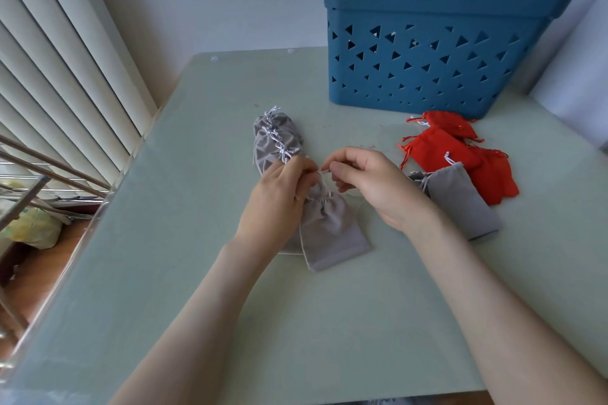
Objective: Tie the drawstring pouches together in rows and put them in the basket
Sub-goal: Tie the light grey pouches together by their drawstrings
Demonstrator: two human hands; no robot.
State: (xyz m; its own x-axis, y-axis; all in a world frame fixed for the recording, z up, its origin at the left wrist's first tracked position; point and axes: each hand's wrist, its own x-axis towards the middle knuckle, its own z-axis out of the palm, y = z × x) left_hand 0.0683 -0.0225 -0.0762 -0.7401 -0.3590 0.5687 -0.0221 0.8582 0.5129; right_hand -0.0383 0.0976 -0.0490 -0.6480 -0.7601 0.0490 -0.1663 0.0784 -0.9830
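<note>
While my left grip (283, 187) and right grip (365, 181) each pinch the white drawstring (325, 174) between them, the grey pouch (329, 230) lies on the counter (197, 273) just at 6 o'clock, mouth at 12, bottom toward 5. The tied row (276, 141) runs off at 11 o'clock, nearer my left; the basket (437, 52) stands at 1 o'clock.

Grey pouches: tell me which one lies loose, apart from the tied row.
The grey pouch beside the red pouches, right of the right hand. It lies by itself; the others form the row being tied.
</note>
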